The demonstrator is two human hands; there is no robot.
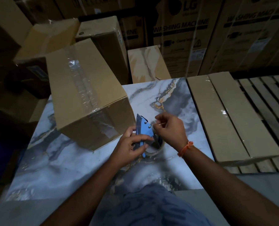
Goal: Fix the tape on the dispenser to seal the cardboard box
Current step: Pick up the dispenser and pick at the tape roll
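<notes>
A blue tape dispenser stands upright in front of me over the marble slab, with a roll of clear tape mounted at its lower end. My left hand grips the dispenser's handle from the left. My right hand is at the dispenser's right side, its fingertips pinched on the tape's loose end near the roller. The cardboard box lies just left of the dispenser, with clear tape along its top seam and down its near face.
The marble-patterned slab serves as the work surface. Two long flat cartons lie on a wooden pallet to the right. Stacked cartons, some marked washing machine, fill the back. More boxes crowd the dark left side.
</notes>
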